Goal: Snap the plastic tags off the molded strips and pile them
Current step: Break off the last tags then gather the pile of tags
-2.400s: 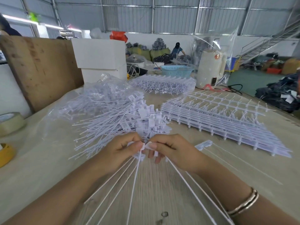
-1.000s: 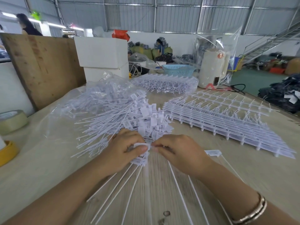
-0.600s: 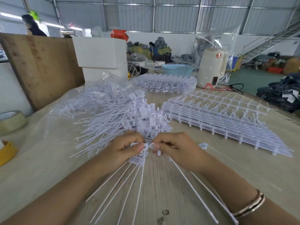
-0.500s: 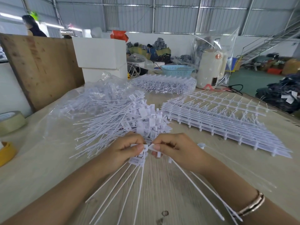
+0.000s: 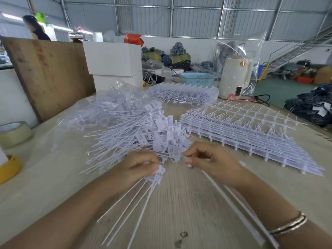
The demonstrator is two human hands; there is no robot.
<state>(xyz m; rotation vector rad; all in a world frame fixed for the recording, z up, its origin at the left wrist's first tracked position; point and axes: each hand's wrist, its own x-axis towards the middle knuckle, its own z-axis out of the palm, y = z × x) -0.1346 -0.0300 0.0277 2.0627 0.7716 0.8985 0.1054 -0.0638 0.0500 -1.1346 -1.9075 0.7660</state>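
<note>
Several snapped tags [image 5: 158, 174] sit pinched in our left hand [image 5: 138, 165], stems fanning toward us; our right hand [image 5: 209, 159], just beside, curls around the strip [image 5: 231, 202]. Beyond both hands we see the pile [image 5: 143, 133] on the table [image 5: 45, 177].

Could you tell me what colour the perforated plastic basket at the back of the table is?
Light blue perforated plastic basket; head view.

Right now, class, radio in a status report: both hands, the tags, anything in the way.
Left hand grips a bunch of snapped tags. Right hand holds the strip. Tag pile just beyond the hands. Nothing between hands and pile.
</note>
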